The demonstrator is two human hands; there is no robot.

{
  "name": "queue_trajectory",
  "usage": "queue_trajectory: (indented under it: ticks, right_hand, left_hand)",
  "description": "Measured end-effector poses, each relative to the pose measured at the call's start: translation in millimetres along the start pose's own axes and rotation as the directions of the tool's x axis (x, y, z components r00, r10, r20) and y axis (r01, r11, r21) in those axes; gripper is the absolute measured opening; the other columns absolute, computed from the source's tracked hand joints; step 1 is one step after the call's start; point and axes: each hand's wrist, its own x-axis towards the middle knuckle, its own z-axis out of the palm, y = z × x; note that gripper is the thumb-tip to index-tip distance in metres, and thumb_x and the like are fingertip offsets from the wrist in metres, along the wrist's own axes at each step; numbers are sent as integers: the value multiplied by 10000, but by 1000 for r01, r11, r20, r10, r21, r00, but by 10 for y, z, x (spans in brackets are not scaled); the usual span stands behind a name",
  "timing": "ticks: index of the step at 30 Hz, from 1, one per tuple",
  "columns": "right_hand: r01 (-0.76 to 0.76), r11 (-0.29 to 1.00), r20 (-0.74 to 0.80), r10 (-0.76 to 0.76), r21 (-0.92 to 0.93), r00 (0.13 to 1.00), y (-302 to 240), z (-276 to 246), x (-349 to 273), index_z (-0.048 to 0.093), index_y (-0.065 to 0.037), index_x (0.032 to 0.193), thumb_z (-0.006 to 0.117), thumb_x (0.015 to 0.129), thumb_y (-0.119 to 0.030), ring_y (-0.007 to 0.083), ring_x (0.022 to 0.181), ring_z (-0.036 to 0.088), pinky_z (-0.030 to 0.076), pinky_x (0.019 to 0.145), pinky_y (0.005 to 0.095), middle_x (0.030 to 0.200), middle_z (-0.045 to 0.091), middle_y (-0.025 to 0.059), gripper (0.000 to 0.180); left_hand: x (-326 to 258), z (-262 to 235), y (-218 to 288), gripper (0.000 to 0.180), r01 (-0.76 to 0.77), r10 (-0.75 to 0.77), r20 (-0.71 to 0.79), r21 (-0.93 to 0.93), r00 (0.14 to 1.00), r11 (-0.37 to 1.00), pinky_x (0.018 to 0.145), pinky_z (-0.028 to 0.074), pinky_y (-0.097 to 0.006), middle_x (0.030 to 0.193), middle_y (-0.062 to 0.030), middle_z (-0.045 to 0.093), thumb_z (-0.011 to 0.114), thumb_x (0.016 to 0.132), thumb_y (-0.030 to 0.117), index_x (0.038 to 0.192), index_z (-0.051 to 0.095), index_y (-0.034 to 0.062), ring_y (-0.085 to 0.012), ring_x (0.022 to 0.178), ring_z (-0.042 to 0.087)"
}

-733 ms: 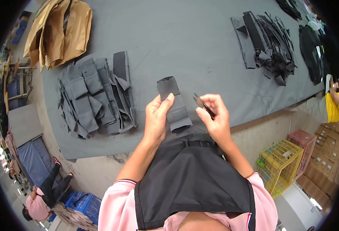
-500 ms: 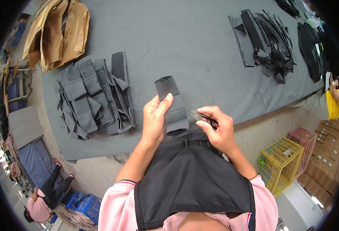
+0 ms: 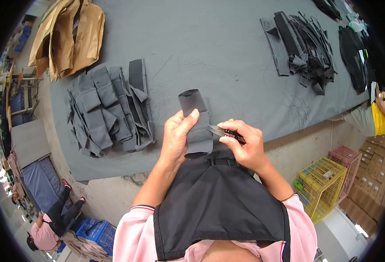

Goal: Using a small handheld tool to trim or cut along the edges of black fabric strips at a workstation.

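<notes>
One gray fabric strip (image 3: 200, 136) in work, near tabletop (image 3: 227, 52) edge, pinched in left hand (image 3: 178, 131) fingers. Right hand (image 3: 248, 143) fingers grip snips (image 3: 215, 130) at its side. Left pile (image 3: 98, 102), right pile (image 3: 305, 48): can't tell which is done.

Brown paper bag (image 3: 65, 43), yellow crate (image 3: 320, 177) beside pink crate (image 3: 347, 158), blue crate (image 3: 95, 235).

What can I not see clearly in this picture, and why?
Head view:
Part of the left hand: hidden beneath the gray cloth piece.
Handles of the black snips: partly covered by the right hand.
Blade tips: too small to tell whether they touch the cloth.
Person in yellow: partly cut off at the dark border.
</notes>
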Motion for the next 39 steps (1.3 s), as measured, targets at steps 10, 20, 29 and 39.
queue_trajectory:
  ticks: [10,20,29,39]
  right_hand:
    - [178,963,-72,-195,-201,978,8,13,-21,632,-40,930,716,729,-58,180,541,583,433,497,262,672,606,72,218]
    - [140,975,-36,-148,-171,988,-203,-78,-2,631,-28,890,710,719,-34,196,591,612,460,523,280,717,631,88,188]
    - [199,930,93,-179,-309,979,-288,-40,7,634,-39,841,728,693,-73,171,520,541,418,449,288,732,516,38,179]
    - [140,954,34,-136,-264,990,-183,-4,-13,615,-30,817,741,683,-69,184,517,524,425,454,302,739,498,52,188]
  left_hand:
    - [-42,30,37,210,66,-64,46,-39,997,997,736,463,-229,940,-28,632,575,915,174,1024,616,-1,-69,815,574]
    - [-59,156,120,144,-51,53,-25,86,998,995,658,400,-184,788,9,612,618,880,128,842,636,-9,-22,715,499]
    - [-59,17,23,130,-147,147,17,220,989,964,617,382,-174,762,35,597,641,871,124,844,635,-3,-2,672,476]
    - [-54,50,-26,169,-219,229,-13,241,973,946,516,312,-167,732,65,581,635,883,130,964,655,-17,18,624,431]
